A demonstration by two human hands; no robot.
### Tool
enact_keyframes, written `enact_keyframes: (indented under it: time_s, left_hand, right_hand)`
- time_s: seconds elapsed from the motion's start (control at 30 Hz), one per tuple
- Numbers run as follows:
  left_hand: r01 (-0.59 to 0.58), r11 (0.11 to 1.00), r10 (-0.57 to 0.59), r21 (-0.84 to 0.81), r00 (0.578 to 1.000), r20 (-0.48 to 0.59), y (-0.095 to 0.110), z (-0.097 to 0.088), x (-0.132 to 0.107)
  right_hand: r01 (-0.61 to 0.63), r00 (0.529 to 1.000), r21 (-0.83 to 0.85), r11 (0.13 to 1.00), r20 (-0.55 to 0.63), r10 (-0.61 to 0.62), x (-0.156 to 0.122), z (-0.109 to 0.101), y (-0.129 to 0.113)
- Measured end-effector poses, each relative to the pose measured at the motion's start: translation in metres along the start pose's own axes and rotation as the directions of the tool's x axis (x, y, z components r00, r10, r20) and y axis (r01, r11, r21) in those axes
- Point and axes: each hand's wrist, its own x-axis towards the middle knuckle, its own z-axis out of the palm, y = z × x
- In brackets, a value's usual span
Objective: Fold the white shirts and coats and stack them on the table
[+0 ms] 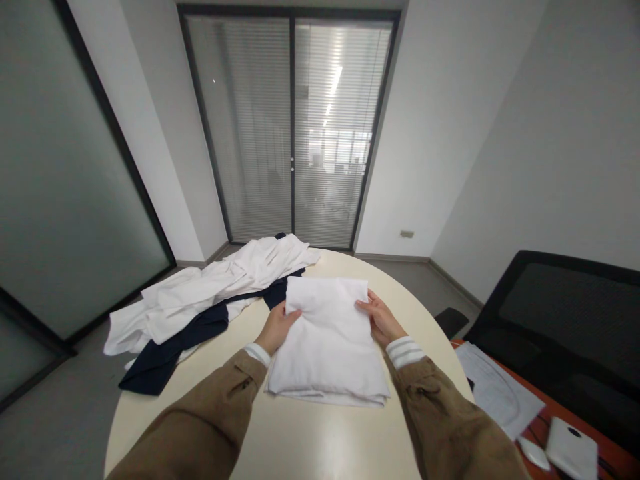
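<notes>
Head view: open left hand (277,328) and right hand (381,320) rest on a folded white cloth (327,340). Apparently soft, light cotton; hold at its edges.

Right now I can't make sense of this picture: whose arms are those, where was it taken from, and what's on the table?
There is no machine here. This single picture comes from a camera worn on a person's head, looking forward and down, so the arms in brown sleeves are that person's own. Their left hand and right hand touch opposite sides of a folded white garment; I can't tell how firmly they hold it. It lies on a round cream table. Beside it is a loose heap of white clothing, with a dark navy garment partly beneath it.
</notes>
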Motion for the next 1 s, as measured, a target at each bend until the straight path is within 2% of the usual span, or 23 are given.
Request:
enact_keyframes:
  time_s: [0.1,0.2,0.27,0.37,0.43,0.57,0.87,1.0]
  left_hand:
    - [-0.002,1.0,0.001,-0.017,0.998,-0.056,0.005,0.0,0.0]
    - [0.014,0.999,-0.016,-0.036,0.998,-0.066,0.01,-0.001,-0.001]
    - [0.05,0.997,-0.05,-0.061,0.999,-0.009,0.012,-0.003,-0.003]
    - [0.121,0.987,-0.106,-0.109,0.984,0.14,0.013,-0.007,-0.003]
    - [0.118,0.985,-0.094,-0.122,0.978,0.187,0.012,-0.01,-0.002]
    - [0.045,0.996,-0.032,-0.072,0.983,0.179,0.01,-0.017,0.003]
    - [0.032,0.999,-0.028,-0.015,0.98,0.195,0.005,-0.026,0.007]
    - [0.052,0.998,-0.044,-0.039,0.985,0.168,0.006,-0.025,0.008]
  right_hand:
    - [-0.124,0.986,-0.082,0.989,0.105,0.133,-0.002,-0.002,0.006]
    - [-0.132,0.973,-0.105,0.986,0.176,0.149,-0.003,-0.006,0.01]
    - [-0.129,0.968,-0.116,0.985,0.2,0.15,-0.003,-0.009,0.01]
    - [-0.11,0.971,-0.149,0.983,0.193,0.138,-0.002,-0.013,0.012]
    - [-0.098,0.975,-0.182,0.978,0.18,0.131,0.0,-0.016,0.013]
    - [-0.086,0.982,-0.239,0.967,0.144,0.123,0.003,-0.02,0.016]
    - [-0.008,0.976,-0.223,0.975,0.212,0.056,0.001,-0.021,0.01]
    - [-0.031,0.982,-0.263,0.964,0.171,0.078,0.005,-0.025,0.013]
